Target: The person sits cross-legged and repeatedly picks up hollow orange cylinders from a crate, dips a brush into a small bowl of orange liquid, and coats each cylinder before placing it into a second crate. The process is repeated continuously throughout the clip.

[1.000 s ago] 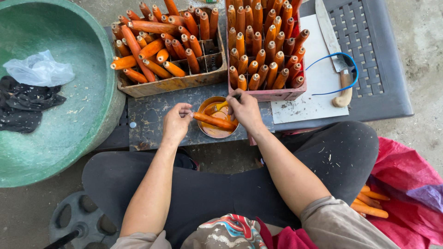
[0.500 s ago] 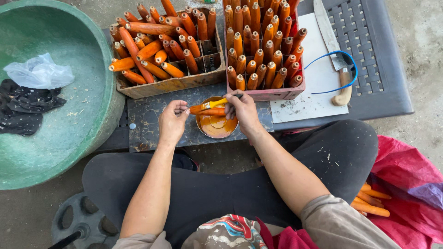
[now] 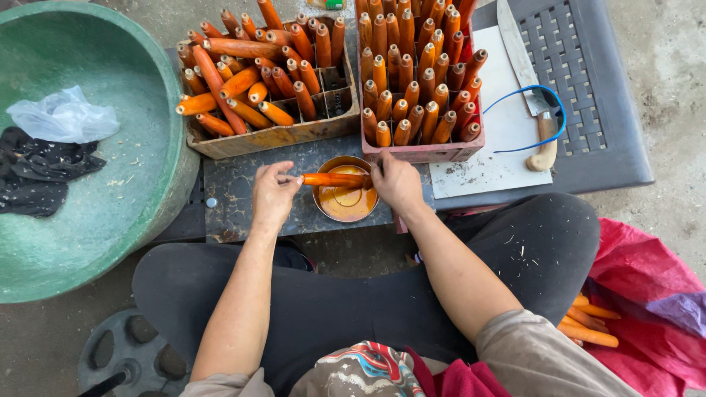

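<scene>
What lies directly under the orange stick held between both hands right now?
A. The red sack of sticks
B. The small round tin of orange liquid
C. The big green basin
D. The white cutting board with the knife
B: both the left hand and the right hand hold the orange stick level across the top of the small round tin.

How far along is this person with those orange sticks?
Two crates already stand packed with coated orange sticks: the cardboard crate and the red crate. In hand now: the left hand and right hand hold one orange stick level over a small bowl of orange liquid. More sticks lie on the red sheet, seemingly waiting.
</scene>
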